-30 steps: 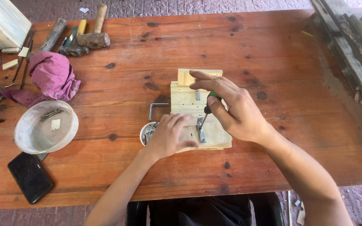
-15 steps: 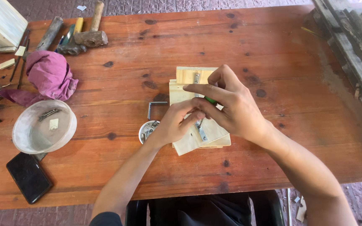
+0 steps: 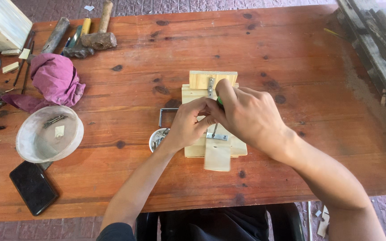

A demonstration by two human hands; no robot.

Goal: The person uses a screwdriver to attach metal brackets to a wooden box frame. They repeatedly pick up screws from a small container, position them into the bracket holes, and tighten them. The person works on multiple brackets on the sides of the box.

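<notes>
Both hands shifted, left hand point(image 3: 188, 125) pinching, right hand point(image 3: 246, 116) gripping green-handled screwdriver point(image 3: 220, 101), pale hinged wooden assembly point(image 3: 213, 120)

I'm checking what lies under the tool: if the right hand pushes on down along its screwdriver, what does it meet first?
Most likely the metal bracket on the wooden piece: the right hand aims its tool's tip there, though depth is hard to judge.
</notes>
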